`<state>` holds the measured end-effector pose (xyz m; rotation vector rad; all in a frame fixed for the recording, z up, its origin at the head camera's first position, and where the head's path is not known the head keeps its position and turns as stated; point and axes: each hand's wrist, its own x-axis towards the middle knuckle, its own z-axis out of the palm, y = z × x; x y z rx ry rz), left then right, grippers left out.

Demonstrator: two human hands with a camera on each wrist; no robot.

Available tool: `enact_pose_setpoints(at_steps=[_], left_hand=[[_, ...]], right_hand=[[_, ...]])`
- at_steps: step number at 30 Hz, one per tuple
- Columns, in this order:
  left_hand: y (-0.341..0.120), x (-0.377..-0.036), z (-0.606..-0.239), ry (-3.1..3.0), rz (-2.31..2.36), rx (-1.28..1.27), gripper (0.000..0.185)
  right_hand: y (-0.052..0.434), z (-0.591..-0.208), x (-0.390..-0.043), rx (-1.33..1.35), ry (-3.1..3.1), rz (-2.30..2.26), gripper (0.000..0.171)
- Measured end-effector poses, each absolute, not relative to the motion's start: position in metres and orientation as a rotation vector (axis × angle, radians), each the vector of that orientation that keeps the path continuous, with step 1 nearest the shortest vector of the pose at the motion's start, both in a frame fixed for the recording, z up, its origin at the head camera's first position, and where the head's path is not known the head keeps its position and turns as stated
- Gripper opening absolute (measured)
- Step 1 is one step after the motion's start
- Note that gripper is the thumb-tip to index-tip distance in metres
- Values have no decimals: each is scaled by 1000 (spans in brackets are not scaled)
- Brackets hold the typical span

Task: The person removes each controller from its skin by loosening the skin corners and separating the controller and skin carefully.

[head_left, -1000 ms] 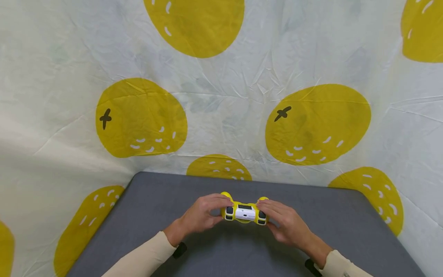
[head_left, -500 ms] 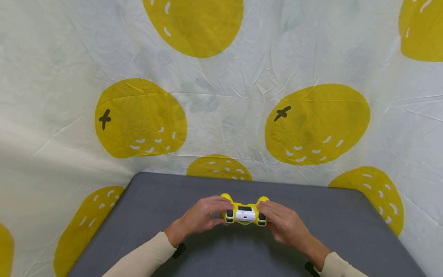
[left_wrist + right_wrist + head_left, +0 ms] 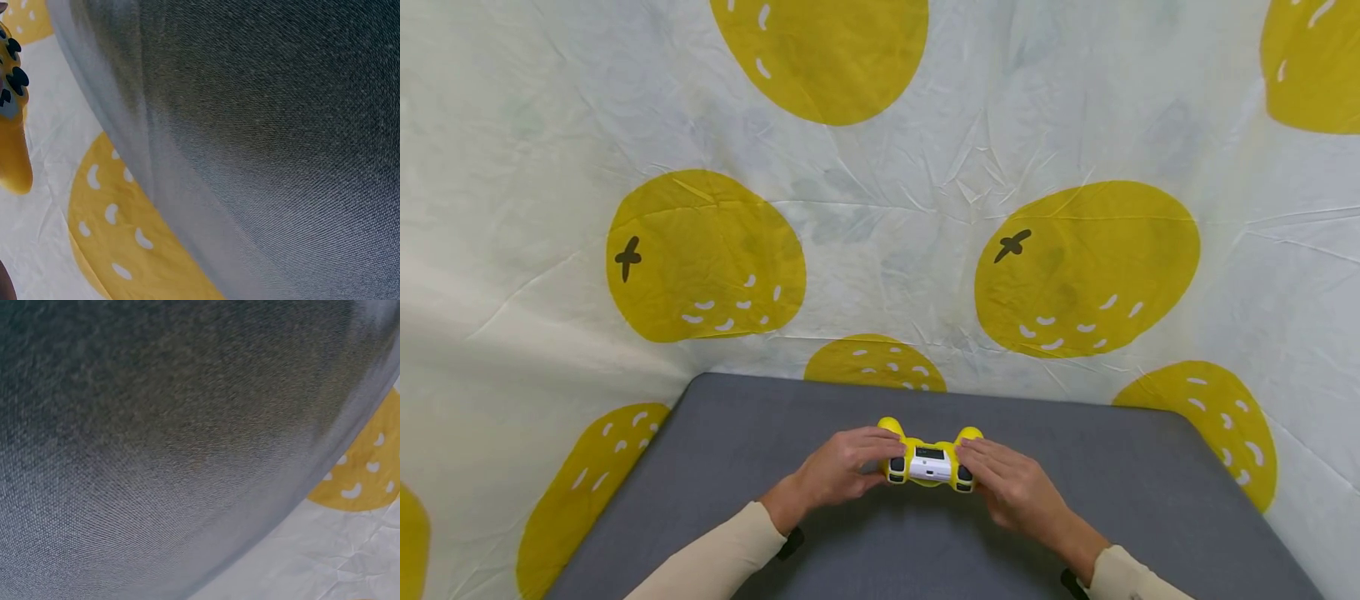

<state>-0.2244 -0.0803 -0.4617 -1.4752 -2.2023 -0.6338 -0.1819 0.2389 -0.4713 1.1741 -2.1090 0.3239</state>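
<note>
Head view: the left hand [image 3: 838, 471] grips the left end of the yellow game controller [image 3: 929, 457], its fingers [image 3: 880, 439] curled over the top edge and the thumb tucked below, so the hand is closed on the controller's left grip. The controller sits between both hands, near the middle of the grey worktop [image 3: 1150, 492] and close to its far edge, with the white panel and dark shoulder buttons turned toward the person; whether it rests on the worktop or is held just above it cannot be told. The right hand [image 3: 1015, 492] holds the right end, fingers laid over the top and partly wrapped round that grip. In the left wrist view only one yellow horn of the controller [image 3: 14, 159] shows at the frame edge, beside the worktop rim and the lemon-print cloth [image 3: 125, 237]. To handle the part well, keep both grips even, support the body from below with the thumbs, and turn it slowly so neither horn slips. Avoid pressing the shoulder buttons while repositioning. The right wrist view shows only worktop and cloth.
</note>
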Motion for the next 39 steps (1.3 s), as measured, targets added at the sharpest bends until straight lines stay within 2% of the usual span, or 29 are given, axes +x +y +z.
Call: enact_pose_setpoints(at_steps=[17,26,32,36,37,39], left_hand=[[-79,-232,-476,-2256,-636,-1432,53],[-78,-236,-481,-2245,-622,-1432,53],[-78,-238,-486,-2223,-558,-1435,56],[-77,-240,-488,-2225,-536,-1432,56],[-77,-240,-489,-2227,-534,-1430,55],[-77,-241,-490,-2230,-535,-1430,55]], right_hand=[[239,-480,-190,1167,-2121,252,55],[242,-484,-195,1195,-2120,266,46],[244,-488,-198,1222,-2115,249,47],[244,-490,-200,1232,-2126,228,33],[244,-490,-200,1232,-2130,225,37],[243,-490,-200,1232,-2136,219,55]])
